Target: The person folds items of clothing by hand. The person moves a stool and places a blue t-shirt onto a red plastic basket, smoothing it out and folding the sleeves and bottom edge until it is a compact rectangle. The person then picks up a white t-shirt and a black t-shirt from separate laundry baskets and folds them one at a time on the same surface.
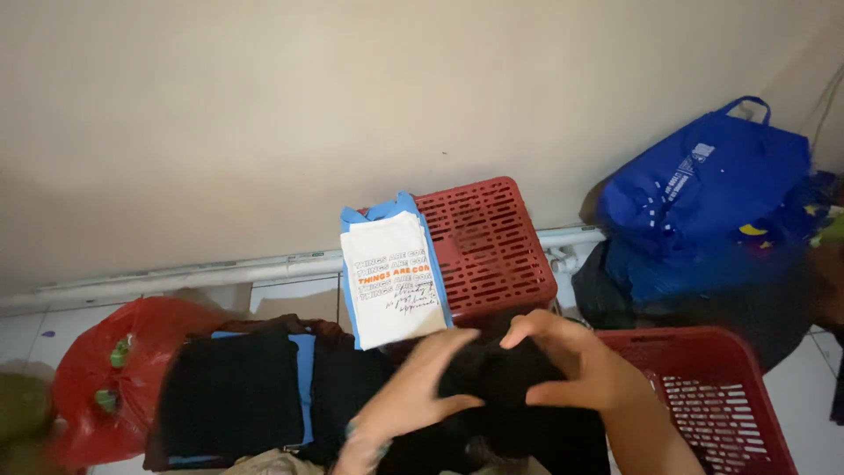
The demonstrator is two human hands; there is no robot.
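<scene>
My left hand and my right hand both grip a bunched black garment held low in the middle of the view. The fingers of each hand curl around its upper edge. Just beyond the hands lies a folded white garment with printed lettering, resting on a folded light blue one. To the left sits a stack of dark folded clothes with a blue layer showing at its edge.
An upturned red slotted crate stands against the beige wall. A red laundry basket is at the lower right. A blue tote bag sits at the right, a red plastic bag at the left.
</scene>
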